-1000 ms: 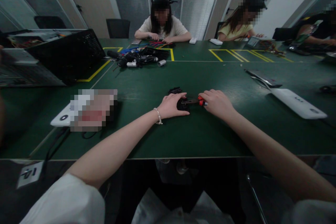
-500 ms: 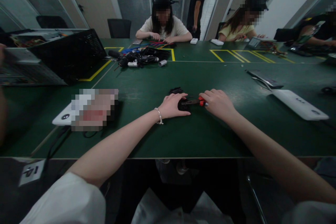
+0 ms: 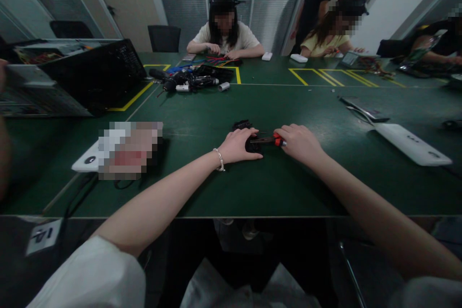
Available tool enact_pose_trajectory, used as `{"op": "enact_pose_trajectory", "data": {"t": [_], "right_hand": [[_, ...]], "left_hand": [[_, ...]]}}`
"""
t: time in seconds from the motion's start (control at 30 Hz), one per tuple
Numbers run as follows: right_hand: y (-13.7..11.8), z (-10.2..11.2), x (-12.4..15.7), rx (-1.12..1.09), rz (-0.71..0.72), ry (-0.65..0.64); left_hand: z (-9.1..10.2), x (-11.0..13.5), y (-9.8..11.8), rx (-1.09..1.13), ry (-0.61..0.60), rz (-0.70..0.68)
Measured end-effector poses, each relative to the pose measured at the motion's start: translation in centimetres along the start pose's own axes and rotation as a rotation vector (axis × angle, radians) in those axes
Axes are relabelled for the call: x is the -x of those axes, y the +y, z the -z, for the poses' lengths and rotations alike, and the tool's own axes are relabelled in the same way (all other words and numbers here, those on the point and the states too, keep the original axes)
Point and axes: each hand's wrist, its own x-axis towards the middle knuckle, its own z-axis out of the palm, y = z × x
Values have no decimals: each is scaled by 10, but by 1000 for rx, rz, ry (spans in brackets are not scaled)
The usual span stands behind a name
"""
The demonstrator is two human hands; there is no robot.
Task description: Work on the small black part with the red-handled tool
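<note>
The standing person in black clothing (image 3: 314, 7) has moved rightward, far beyond the right hand; both working hands look nearly unmoved. Under them spreads a green tabletop (image 3: 288, 192). The right hand (image 3: 299, 140) is closed around red-handled metal pliers (image 3: 278, 138), pointed toward the left hand (image 3: 235, 147), whose thumb and fingers curve around a small, dark, black object (image 3: 254, 148). Whether the plier tips grip it is unclear. Good practice here: brace the object firmly, keep fingertips clear of the tips, and pull steadily.
</note>
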Motion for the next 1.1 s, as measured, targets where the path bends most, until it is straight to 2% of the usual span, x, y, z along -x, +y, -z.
{"op": "enact_pose_trajectory", "data": {"t": [0.2,0.53,0.87,1.1], "right_hand": [[-2,7,1,54,26,30],[-1,-2,-2,-61,-57,-71],[-3,5,2,37,1,17],[-2,1,0,-42,-46,-49]], "left_hand": [[-1,-1,-2,-4,10,0],[1,0,1,-9,-13,4],[1,0,3,-21,1,14],[1,0,2,-2,-9,24]]}}
